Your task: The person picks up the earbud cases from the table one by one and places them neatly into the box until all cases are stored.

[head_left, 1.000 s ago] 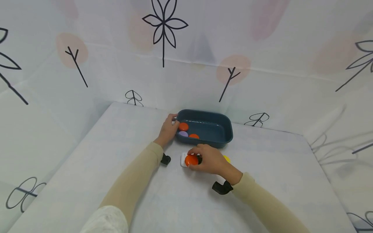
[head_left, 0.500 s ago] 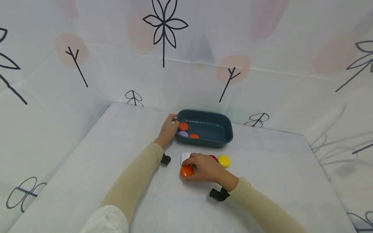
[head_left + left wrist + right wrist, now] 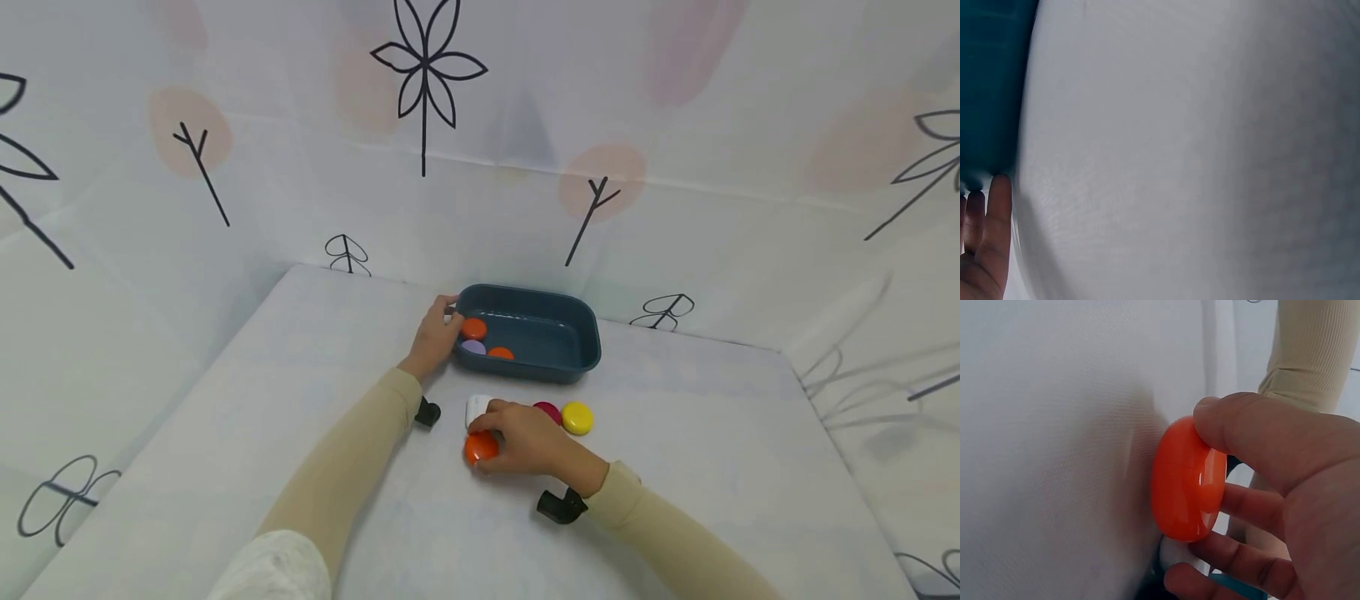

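Note:
In the head view my right hand (image 3: 525, 437) pinches a glossy orange disc (image 3: 480, 450) between thumb and fingers, low over the table. The right wrist view shows the disc (image 3: 1186, 481) thick and rounded, standing on edge, thumb on one side and fingers on the other. A white case (image 3: 477, 408) lies just behind it. My left hand (image 3: 435, 333) is at the left end of a dark teal tray (image 3: 577, 371). Straight fingertips (image 3: 1000, 187) touch the tray's end wall in the left wrist view. Inside lie orange discs (image 3: 473, 329) and a lilac disc (image 3: 473, 348).
A crimson disc (image 3: 548, 412), partly behind my right hand, and a yellow disc (image 3: 577, 417) lie on the white table (image 3: 675, 450) in front of the tray. Printed cloth (image 3: 495, 192) rises behind the table's back edge. Each wrist wears a black camera (image 3: 562, 506).
My right hand has moved the orange disc from over the white case towards the table's front, slightly left. The crimson and yellow discs have come into view. My left hand stays at the tray.

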The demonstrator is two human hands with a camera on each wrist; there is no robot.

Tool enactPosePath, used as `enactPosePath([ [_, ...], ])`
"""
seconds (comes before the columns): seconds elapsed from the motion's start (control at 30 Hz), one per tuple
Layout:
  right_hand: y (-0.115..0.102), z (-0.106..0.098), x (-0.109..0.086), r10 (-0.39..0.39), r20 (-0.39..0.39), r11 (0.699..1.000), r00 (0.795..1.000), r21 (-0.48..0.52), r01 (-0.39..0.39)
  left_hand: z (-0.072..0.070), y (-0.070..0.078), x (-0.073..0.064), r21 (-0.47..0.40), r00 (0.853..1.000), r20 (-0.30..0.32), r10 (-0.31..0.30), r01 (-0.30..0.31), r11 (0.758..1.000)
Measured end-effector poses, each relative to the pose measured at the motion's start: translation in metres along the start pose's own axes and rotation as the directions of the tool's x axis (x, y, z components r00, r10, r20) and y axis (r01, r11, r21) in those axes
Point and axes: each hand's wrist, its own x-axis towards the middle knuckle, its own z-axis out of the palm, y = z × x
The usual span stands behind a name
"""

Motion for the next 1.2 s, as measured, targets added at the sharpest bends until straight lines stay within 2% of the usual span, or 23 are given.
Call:
enactPosePath([
  [0.5,-0.0004,0.0017,-0.0011,0.023,0.01,0.999,1.0,-0.026,-0.022,0.0016,-0.0014,-0.0007,0.002,1.0,-0.006,0.004,-0.004,1.0],
  [0.93,-0.0002,0.0027,-0.002,-0.001,-0.011,0.999,1.0,-0.041,0.001,0.0009,0.0023,-0.0034,0.006,1.0,-0.004,-0.012,0.012,1.0],
  [1.2,0.0002,-0.001,-0.0017,-0.004,-0.019,1.0,1.0,-0.015,0.004,0.0005,0.0049,-0.003,0.012,1.0,0.001,-0.024,0.024,1.0],
])
